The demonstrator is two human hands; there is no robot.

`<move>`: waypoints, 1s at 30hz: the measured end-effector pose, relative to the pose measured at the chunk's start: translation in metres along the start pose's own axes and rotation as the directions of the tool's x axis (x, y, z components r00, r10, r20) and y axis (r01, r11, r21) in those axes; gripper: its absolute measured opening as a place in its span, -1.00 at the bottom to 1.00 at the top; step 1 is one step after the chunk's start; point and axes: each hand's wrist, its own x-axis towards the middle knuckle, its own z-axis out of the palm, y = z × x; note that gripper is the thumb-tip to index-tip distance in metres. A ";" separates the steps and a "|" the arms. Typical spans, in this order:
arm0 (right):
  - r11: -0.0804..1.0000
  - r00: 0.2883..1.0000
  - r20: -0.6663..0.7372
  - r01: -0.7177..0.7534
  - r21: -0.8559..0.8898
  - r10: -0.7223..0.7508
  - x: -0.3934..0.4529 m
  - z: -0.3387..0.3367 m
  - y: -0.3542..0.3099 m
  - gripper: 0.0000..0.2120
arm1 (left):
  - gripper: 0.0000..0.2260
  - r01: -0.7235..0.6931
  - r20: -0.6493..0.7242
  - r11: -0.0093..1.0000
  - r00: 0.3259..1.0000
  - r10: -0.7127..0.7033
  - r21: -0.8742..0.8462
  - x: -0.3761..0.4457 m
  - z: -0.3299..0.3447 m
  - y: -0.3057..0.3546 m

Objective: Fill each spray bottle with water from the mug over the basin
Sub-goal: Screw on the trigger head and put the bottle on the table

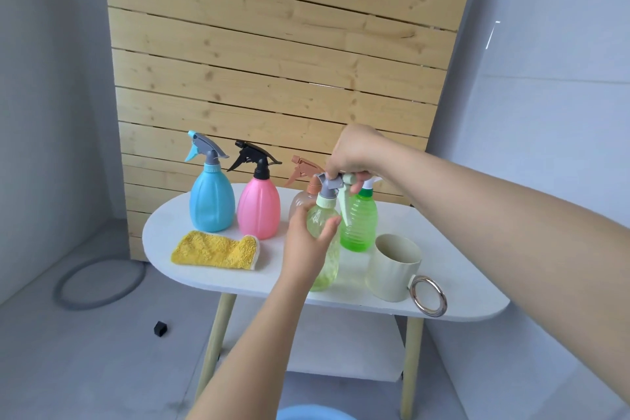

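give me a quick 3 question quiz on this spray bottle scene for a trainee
1. True or false: the left hand grips the pale green bottle.
2. What does the right hand hold? A) mug B) that bottle's spray head C) cloth
3. What colour is the cloth on the table?

Key: 1 true; 2 B, the grey spray head; 3 yellow.
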 end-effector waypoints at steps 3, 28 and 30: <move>1.000 1.000 0.002 0.005 -0.004 -0.005 0.002 0.001 -0.002 -0.88 | -0.66 -0.003 0.003 1.000 1.000 0.003 0.013 0.003 -0.001 -0.003; 0.861 0.850 0.158 0.509 -0.006 -0.502 -0.002 -0.008 0.053 -0.82 | -0.27 0.060 0.349 0.988 0.931 -0.108 0.145 0.012 -0.024 -0.014; 0.861 0.855 0.112 0.507 0.034 -0.507 0.001 -0.003 0.051 -0.82 | -0.28 0.056 0.358 0.988 0.928 -0.106 0.147 0.013 -0.025 -0.012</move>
